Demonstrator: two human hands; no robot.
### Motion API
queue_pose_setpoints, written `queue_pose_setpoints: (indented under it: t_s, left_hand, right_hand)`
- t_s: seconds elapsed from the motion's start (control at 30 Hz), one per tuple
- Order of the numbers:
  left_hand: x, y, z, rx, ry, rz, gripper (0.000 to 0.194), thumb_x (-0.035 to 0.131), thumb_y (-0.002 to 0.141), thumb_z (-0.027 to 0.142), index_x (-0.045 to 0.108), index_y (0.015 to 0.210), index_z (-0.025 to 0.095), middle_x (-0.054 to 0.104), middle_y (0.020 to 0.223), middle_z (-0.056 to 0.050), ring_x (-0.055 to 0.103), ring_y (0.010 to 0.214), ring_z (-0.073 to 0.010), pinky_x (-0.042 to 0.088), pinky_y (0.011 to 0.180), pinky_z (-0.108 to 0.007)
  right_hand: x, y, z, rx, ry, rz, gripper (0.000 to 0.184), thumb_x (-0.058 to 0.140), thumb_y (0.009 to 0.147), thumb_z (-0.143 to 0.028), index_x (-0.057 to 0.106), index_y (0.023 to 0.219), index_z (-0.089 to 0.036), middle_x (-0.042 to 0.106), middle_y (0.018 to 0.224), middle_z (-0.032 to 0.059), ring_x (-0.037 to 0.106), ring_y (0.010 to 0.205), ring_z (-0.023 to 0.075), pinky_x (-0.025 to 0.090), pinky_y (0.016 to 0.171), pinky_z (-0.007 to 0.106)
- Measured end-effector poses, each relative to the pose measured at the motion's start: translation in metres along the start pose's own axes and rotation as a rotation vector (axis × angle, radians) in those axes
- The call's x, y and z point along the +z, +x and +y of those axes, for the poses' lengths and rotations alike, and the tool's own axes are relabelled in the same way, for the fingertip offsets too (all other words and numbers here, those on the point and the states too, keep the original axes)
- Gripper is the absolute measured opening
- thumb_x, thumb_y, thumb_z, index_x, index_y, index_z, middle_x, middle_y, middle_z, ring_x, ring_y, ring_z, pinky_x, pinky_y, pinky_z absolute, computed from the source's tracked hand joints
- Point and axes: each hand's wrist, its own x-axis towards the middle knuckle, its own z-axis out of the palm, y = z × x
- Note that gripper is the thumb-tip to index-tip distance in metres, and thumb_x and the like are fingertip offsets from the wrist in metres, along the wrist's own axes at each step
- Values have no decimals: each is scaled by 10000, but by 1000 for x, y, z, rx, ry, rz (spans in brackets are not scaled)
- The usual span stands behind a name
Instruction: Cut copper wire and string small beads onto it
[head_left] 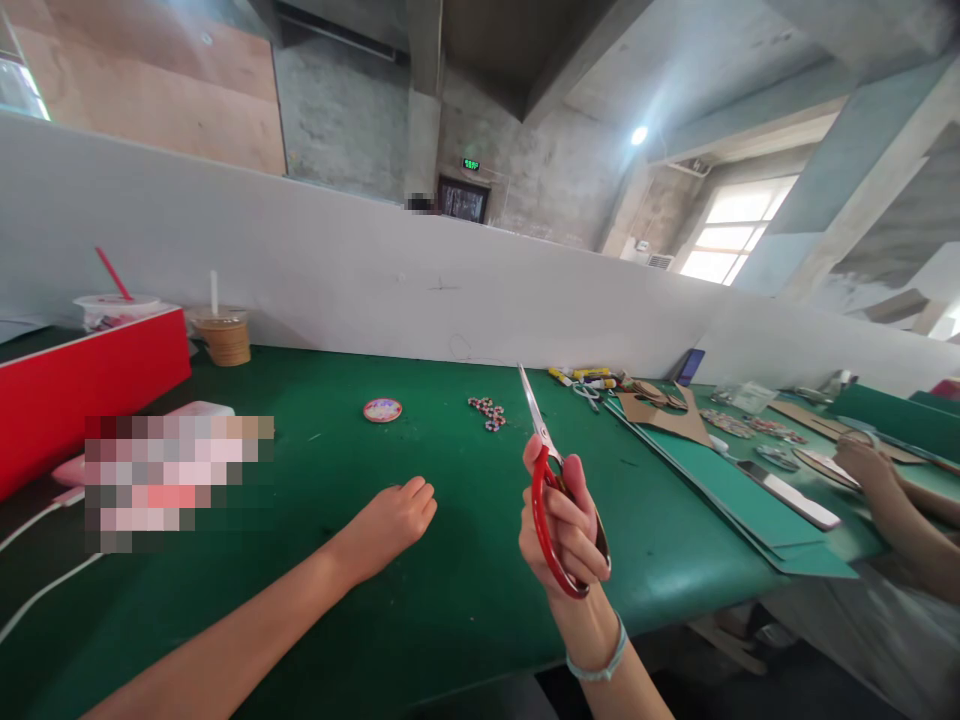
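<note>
"Right, the scissors [539, 500] were up! The right hand [566, 530] was clamped on them, fingers wrapped about the red handle, with the blades together and pointing up and away above the green tabletop [465, 590]."

"And a pale blue band [600, 655] circled that wrist! What about the left hand [403, 515]?"

"Well apart from the right, out over the tabletop, fingers bent. I couldn't tell whether they closed on anything."

"What lay ahead of the hands?"

"A small round disc [382, 410] with a red rim, just beyond the left hand, and to its right a cluster of tiny multicoloured pieces [491, 413], between the disc and the scissors!"

"Busy on the right side, too!"

"Very! Yellow markers [589, 374] lay by the foot of the white partition [360, 270], then came brown cardboard [675, 415] with a cut-out, flat green boards [720, 485], and, farther over, another person's hand [862, 460] at a pale oval piece [825, 468]."

"And over on the left?"

"A red box [90, 390], with a brown-sleeved cup [226, 342] beyond it, white straw upright, near the partition!"
</note>
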Motion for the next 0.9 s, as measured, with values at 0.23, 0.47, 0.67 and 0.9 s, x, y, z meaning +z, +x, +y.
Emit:
queue_pose_setpoints:
  t_s: [0.23, 0.47, 0.67, 0.9]
  left_hand:
    - [4, 2, -1, 15, 30, -22, 240, 449, 737, -75, 496, 747, 159, 532, 780, -53, 503, 753, -204, 418, 550, -279]
    - [3, 2, -1, 23, 33, -16, 219, 449, 754, -56, 492, 760, 158, 524, 791, -55, 499, 760, -206, 420, 550, -281]
    - [-1, 2, -1, 10, 7, -35, 197, 477, 754, -39, 488, 753, 158, 508, 777, -52, 492, 759, -210, 421, 545, -282]
    - [1, 3, -2, 5, -8, 8, 203, 473, 767, -35, 487, 732, 165, 517, 762, -46, 495, 731, -205, 418, 533, -285]
  right_hand:
    - [-14, -2, 6, 64, -121, -34, 508, 240, 907, -528, 529, 1113, -165, 82, 397, -169, 113, 165, -1, 115, 261, 84]
    - [12, -3, 1, 32, 32, -75, 479, 199, 939, -476, 480, 1172, -167, 192, 377, -167, 187, 159, -8, 146, 261, 59]
    - [60, -1, -4, -96, 617, -339, 313, 242, 986, -296, 475, 1161, -183, 439, 434, -138, 433, 266, -24, 267, 294, -13]
    - [78, -12, 1, -106, 639, -297, 314, 222, 984, -306, 502, 1076, -197, 421, 383, -148, 425, 261, -29, 245, 297, -22]
